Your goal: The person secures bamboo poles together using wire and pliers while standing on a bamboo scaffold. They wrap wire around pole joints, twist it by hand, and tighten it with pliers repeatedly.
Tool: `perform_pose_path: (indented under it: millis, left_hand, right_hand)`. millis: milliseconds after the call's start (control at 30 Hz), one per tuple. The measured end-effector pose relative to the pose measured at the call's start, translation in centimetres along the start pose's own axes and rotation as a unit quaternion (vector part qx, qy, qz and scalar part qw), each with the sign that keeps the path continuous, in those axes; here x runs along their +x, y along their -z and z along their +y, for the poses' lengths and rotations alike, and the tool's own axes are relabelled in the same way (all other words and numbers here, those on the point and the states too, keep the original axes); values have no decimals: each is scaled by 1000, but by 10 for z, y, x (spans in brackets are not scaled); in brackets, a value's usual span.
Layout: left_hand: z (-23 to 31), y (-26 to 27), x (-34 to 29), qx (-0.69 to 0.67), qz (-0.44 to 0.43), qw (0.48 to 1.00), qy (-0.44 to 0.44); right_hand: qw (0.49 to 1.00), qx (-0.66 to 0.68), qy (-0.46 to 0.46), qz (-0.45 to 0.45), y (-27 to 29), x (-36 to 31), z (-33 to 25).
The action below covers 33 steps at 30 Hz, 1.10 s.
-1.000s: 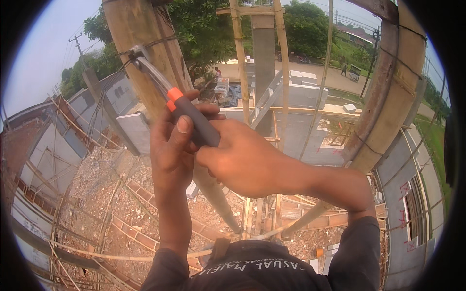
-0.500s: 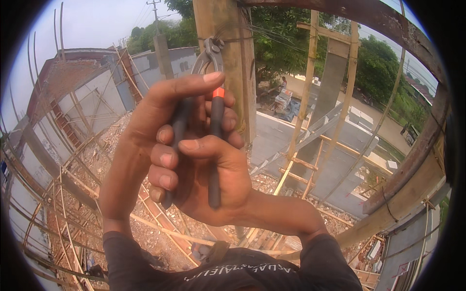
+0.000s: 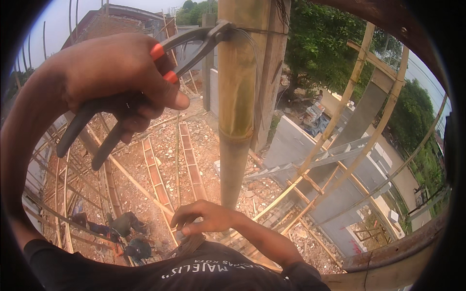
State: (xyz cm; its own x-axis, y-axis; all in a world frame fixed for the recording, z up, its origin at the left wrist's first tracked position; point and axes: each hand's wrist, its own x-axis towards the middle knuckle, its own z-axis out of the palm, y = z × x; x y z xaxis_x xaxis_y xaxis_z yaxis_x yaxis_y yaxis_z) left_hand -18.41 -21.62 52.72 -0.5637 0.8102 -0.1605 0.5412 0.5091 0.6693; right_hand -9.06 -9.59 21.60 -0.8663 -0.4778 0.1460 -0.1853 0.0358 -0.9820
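Outdoors, high on a scaffold, the person looks down past a thick upright bamboo pole to a building site far below. The left hand is clenched tight round both dark handles of a pair of pincers, whose orange-collared arms reach right so that the steel head sits against the pole near its top, where thin wire wraps the bamboo. The right hand hangs low near the chest, fingers loosely curled and pinched together; whether anything small lies between them cannot be told.

Below lies rubble-strewn red earth with 2 long reinforcement cages laid side by side. 2 people crouch at lower left among more bars. Slanting bamboo poles cross grey concrete walls on the right, with green trees beyond under a pale sky.
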Motion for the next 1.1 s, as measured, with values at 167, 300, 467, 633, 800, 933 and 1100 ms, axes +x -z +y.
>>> perform_pose_path:
  millis: [167,300,467,633,800,933,1100]
  left_hand:
    - [-3,-4,-7,243,129,961,27]
    - [-34,-11,19,159,112,980,-48]
    - [-70,-13,37,19,83,990,-112]
    - [-85,-22,52,-91,62,979,-172]
    - [-88,-33,62,-175,49,965,-188]
    - [-91,-32,67,-146,64,966,-205]
    - [-87,-10,57,-38,58,985,-161]
  right_hand:
    - [998,-41,49,-20,10,-18,12]
    - [997,-22,56,39,31,-46,23]
    - [979,45,96,172,47,-72,19]
    - [949,68,144,270,61,-96,17]
    - [914,-13,170,369,71,-99,17]
    - [870,-90,178,450,74,-87,9]
    - [856,-218,158,441,72,-65,-3]
